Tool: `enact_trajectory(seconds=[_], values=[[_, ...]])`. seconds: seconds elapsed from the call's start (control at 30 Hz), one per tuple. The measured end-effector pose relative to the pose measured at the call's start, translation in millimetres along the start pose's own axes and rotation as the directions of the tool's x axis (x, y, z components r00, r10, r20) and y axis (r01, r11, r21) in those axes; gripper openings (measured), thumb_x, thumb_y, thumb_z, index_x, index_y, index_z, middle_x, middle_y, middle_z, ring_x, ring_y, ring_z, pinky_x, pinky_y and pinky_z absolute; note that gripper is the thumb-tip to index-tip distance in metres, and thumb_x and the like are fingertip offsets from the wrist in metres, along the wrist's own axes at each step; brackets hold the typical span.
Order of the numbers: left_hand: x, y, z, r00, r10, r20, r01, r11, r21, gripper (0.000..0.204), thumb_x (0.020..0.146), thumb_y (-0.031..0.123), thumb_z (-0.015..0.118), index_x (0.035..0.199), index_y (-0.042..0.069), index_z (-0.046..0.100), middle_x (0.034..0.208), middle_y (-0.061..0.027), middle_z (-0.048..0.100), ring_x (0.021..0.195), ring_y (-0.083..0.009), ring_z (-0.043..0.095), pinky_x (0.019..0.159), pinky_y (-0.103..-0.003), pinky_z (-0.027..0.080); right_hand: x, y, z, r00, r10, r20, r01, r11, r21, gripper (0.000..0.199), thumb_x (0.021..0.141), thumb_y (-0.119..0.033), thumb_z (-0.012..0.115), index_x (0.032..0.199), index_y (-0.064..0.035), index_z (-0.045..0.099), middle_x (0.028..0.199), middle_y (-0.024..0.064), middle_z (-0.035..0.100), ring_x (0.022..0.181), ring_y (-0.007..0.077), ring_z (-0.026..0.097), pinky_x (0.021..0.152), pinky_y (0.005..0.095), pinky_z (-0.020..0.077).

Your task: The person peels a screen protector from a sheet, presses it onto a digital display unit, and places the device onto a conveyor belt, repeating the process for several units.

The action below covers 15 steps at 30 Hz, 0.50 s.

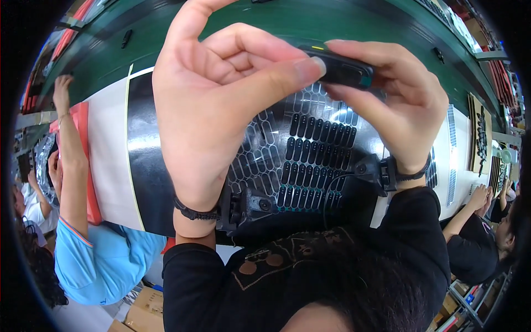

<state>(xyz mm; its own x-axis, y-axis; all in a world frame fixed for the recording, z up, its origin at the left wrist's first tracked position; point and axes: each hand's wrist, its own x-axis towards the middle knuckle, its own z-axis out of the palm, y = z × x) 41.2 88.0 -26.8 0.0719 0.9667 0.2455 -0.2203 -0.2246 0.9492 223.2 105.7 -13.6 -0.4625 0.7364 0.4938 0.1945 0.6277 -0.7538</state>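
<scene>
Two bare hands are holding a small black rounded-edged plastic device (pixel 347 71) aloft, above the far end of the black glossy mat (pixel 145 160). The left hand (pixel 202 94) is closing thumb and forefinger on the device's left end, its thumb lying across the near face; the right hand (pixel 406 91) is gripping the other end between finger and thumb, partly open behind. Good handling is probably calling for even, light thumb pressure, with the right hand steadying the body squarely. Beneath, clear plastic sheets with rounded outlines (pixel 257 152) are lying beside rows of black capsule-shaped pieces (pixel 315 155). The thumb is hiding part of the near face, so what it is covering cannot be told. A thin black cable (pixel 327 193) is looping over the pieces and could be snagging them. Beyond, a green belt (pixel 287 25) is carrying scattered dark parts.
</scene>
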Motion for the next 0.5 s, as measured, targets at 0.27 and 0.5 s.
enact_trajectory(seconds=[0.27, 0.5], values=[[-1, -8, -5, 0.992, -0.120, 0.034, 0.121, 0.992, -0.018, 0.047, 0.069, 0.004, 0.065, 0.111, 0.004, 0.043, 0.084, -0.0075, 0.055, 0.070, -0.0095, 0.053, 0.059, -0.019, 0.042, 2, -5, 5, 0.999, 0.044, -0.011, -0.045, 0.997, -0.067, 0.032, 0.064, 0.008, 0.064, 0.095, 0.0068, 0.055, 0.092, 0.0136, 0.058, 0.079, 0.0178, 0.058, 0.069, 0.0242, 0.0491], [0, -11, -10, 0.973, -0.219, 0.074, 0.222, 0.975, -0.031, 0.050, 0.069, 0.005, 0.065, 0.113, 0.007, 0.041, 0.086, -0.0081, 0.054, 0.068, -0.0098, 0.053, 0.057, -0.020, 0.042, 6, -4, 11, 1.000, 0.010, -0.021, -0.013, 0.986, -0.169, 0.031, 0.064, 0.007, 0.064, 0.094, 0.0061, 0.056, 0.091, 0.0131, 0.059, 0.080, 0.0176, 0.058, 0.069, 0.0239, 0.0488]])
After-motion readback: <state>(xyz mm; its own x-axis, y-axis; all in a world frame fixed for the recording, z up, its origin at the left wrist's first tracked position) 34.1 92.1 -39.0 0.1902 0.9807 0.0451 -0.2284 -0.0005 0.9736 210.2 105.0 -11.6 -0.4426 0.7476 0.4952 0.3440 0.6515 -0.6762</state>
